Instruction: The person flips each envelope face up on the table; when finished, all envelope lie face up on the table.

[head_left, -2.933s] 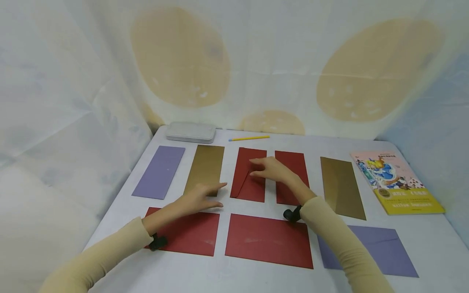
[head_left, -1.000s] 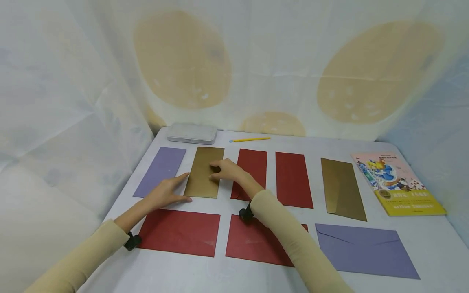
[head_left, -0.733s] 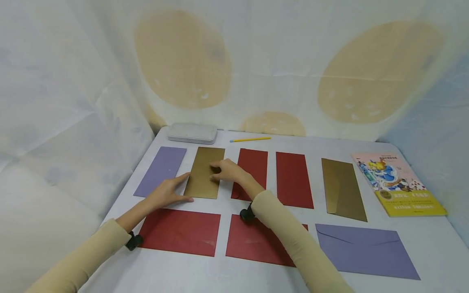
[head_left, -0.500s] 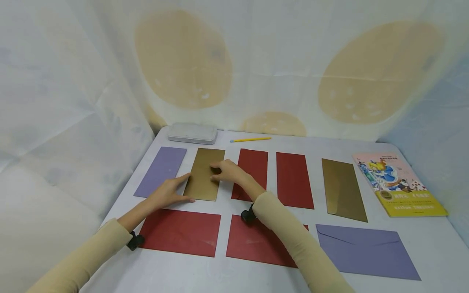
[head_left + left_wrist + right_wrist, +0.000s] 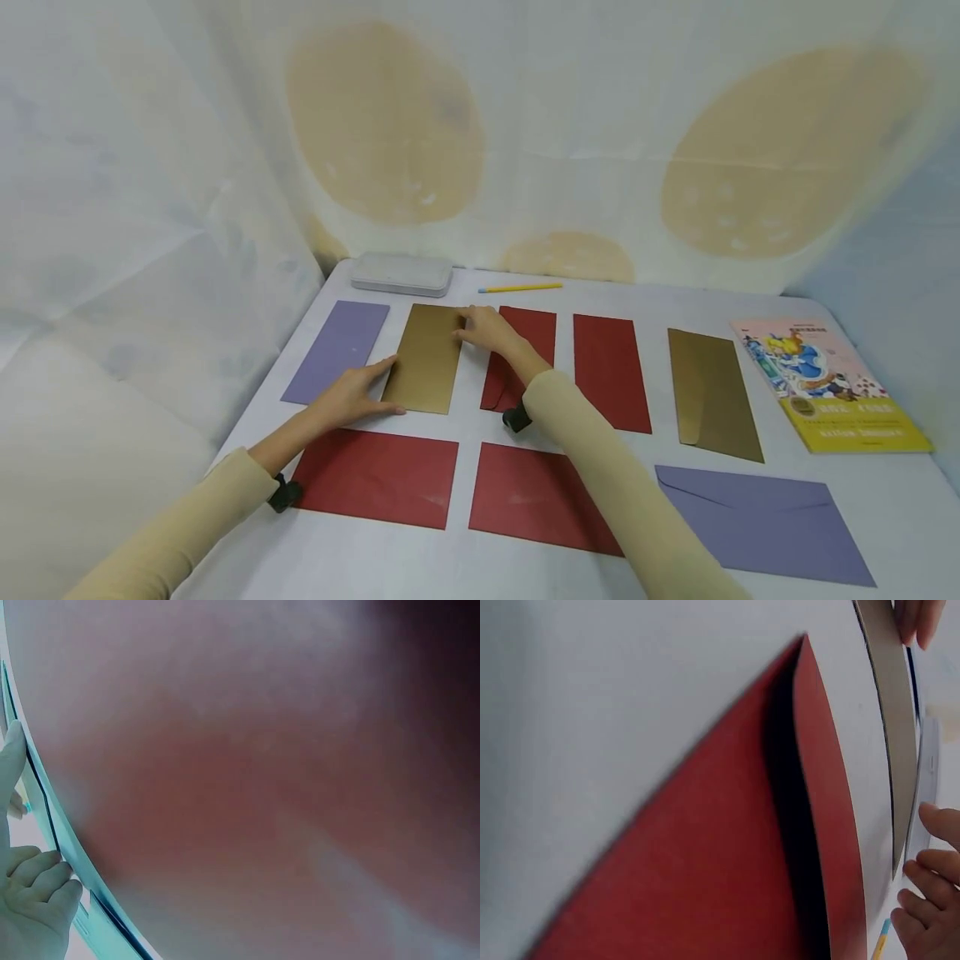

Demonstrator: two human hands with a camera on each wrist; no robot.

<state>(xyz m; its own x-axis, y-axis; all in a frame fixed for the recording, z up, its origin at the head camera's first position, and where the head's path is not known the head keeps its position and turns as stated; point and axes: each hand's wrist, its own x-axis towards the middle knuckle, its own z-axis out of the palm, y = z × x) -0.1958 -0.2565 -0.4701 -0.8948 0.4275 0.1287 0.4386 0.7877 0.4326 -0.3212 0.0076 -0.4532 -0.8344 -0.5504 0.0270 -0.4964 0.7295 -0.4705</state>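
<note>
A gold envelope [image 5: 423,358] lies upright on the white table in the back row, second from the left. My left hand [image 5: 352,400] spreads its thumb and index finger, with fingertips at the envelope's left edge and near corner. At its far right edge, the fingertips of my right hand [image 5: 491,329] rest on or right at the paper. That forearm crosses two red envelopes, one in the back row [image 5: 536,333] and one in front [image 5: 525,492]. In the right wrist view, a red envelope's flap [image 5: 825,802] lifts slightly.
Other envelopes lie around: purple at left [image 5: 341,346] and front right [image 5: 765,521], red [image 5: 375,475] in front, red [image 5: 611,358] and gold [image 5: 720,392] to the right. Behind are a grey flat case [image 5: 402,273] and yellow pencil [image 5: 521,288]; a picture book [image 5: 832,383] sits far right.
Both hands have moved left from the red envelope area to the gold one. Most recently the right hand slid from its middle to its far right edge; the gold envelope shifted slightly nearer.
</note>
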